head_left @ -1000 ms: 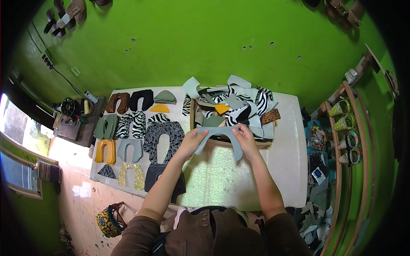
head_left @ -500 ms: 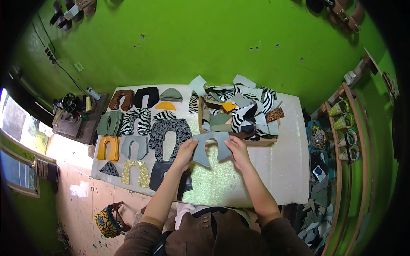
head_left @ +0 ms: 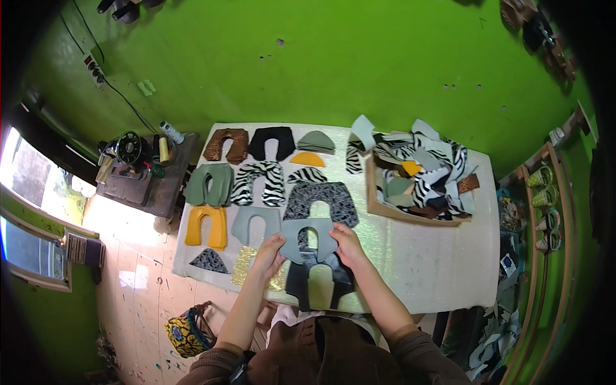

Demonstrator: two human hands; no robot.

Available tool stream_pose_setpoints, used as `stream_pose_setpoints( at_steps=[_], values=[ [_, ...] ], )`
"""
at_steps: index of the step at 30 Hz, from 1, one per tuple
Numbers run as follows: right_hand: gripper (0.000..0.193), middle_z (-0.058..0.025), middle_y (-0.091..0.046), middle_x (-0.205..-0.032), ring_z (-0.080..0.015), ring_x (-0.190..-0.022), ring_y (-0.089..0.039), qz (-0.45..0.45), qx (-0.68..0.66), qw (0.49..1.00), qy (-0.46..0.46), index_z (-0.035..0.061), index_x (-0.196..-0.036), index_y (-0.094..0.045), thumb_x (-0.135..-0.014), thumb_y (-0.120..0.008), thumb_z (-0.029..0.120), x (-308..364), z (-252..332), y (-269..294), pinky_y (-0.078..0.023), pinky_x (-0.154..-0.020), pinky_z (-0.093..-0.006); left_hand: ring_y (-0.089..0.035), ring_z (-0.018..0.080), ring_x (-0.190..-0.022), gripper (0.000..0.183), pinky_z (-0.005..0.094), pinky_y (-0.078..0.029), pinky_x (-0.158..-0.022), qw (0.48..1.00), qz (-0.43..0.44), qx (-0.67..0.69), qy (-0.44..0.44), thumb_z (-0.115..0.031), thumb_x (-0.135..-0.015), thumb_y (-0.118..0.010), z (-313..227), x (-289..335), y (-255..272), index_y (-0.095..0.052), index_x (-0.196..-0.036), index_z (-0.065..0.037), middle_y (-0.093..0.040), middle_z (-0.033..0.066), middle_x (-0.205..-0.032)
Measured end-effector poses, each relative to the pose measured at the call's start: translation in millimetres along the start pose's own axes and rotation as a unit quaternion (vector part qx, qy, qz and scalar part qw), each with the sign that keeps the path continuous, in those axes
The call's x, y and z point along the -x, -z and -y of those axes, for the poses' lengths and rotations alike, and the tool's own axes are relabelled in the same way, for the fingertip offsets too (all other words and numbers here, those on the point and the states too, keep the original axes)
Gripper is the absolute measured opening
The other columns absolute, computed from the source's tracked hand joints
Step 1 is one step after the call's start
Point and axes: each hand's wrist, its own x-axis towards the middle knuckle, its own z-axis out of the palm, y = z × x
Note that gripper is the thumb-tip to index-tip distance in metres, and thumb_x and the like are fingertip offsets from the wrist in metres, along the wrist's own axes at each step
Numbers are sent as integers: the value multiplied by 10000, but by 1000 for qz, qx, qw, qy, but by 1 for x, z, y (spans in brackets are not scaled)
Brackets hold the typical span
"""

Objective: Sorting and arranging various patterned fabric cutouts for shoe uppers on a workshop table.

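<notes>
fingers [head_left: 342,235] pinching grey u-shaped piece [head_left: 290,240] | left hand [head_left: 269,254], right hand [head_left: 348,246] opposite | forearms [head_left: 384,294] reaching forward

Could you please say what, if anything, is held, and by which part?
A grey arch-shaped piece, left grip and right grip at its outer sides.

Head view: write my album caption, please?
Left hand and right hand hold a grey U-shaped cutout above a table of colourful cutouts.

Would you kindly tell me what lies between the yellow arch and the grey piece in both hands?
In the head view, another grey arch lies between the yellow arch and the held piece.
</notes>
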Motion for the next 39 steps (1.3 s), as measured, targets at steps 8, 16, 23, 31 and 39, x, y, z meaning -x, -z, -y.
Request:
stream_pose_setpoints(
  at_steps=[8,16,23,31,39],
  values=[
    [345,-98,-583,-993,-163,-867,-575,17,23,999,-37,-15,-1155,-474,-810,-469,-32,-38,-65,-80,-468,-738,-259,-557,160,-925,321,282,-463,-774,995,-45,-77,-31,-101,-898,-388,-44,8,94,-433,-1199,-2,-560,85,-1050],
    [381,-88,-568,-989,-155,-856,-557,-35,5,999,-39,-8,-1189,-442,-810,-469,-43,-64,-76,-119,-456,-746,-248,-550,175,-938,324,291,-455,-797,991,-66,-109,-29,-82,-897,-376,-75,-20,129,-420,-1202,17,-553,107,-1053],
    [402,-91,-552,-1076,-161,-921,-538,-61,19,998,-9,5,-1208,-436,-811,-446,-54,-70,-77,-127,-428,-792,-252,-524,171,-997,326,280,-418,-864,985,-76,-145,-49,-48,-893,-361,-82,-39,135,-422,-1207,15,-534,102,-1101],
    [387,-112,-519,-1165,-167,-992,-521,-65,71,992,81,-11,-1203,-437,-820,-418,-64,-69,-90,-130,-395,-851,-251,-458,175,-1086,366,267,-352,-919,983,-73,-144,-87,-9,-872,-386,-80,-42,131,-382,-1235,39,-461,125,-1213],
    [394,-195,-445,-1233,-335,-1189,-376,-110,561,723,388,15,-1166,-488,-773,-470,43,-37,-95,-142,-313,-984,-383,-278,282,-1268,496,343,-236,-1018,837,-86,-453,-295,-27,-790,-500,-73,-19,123,-351,-1261,26,-322,191,-1339]
  ],
)
